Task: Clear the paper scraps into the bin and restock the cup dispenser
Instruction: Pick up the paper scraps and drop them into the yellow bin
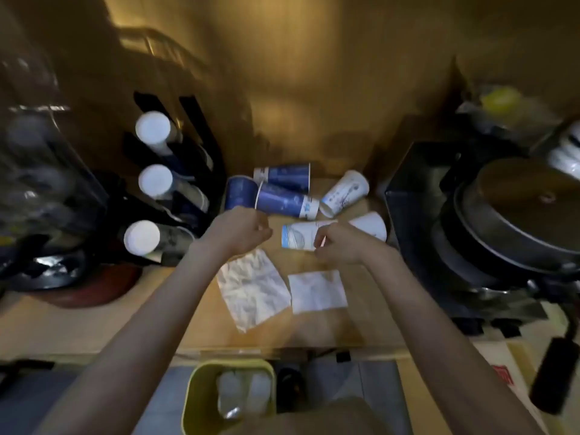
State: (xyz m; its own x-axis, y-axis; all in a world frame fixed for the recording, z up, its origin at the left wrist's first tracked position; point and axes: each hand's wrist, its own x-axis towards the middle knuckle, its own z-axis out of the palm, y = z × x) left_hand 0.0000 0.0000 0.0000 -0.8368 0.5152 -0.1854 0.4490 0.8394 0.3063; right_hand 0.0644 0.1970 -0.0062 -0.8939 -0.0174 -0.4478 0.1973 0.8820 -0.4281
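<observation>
Reaching over the wooden counter [175,321], both hands work above the loose cups and paper. The left hand [241,229] hovers with its fingers curled loosely inward; it appears to hold nothing, though blur prevents certainty. The right hand [337,243] rests against a white cup [298,235] lying on its side; whether the fingers are clamped on that cup cannot be told. Two paper scraps remain flat on the counter: a larger crumpled one [251,288] below the left hand and a smaller square one [317,291] just beside it. The yellow bin [191,400] stands on the floor at the near edge of the counter, directly below the scraps, and already holds some pale contents of unclear kind. The cup dispenser [175,183] stands at the left, with three white cup bases showing in its slots. About six cups lie on their sides behind the hands, among them blue cups [282,189] touching one another and further white cups [345,191] to the right. Judged from this layout, the task is at an early stage: neither scrap has been binned, and the loose cups still await loading
</observation>
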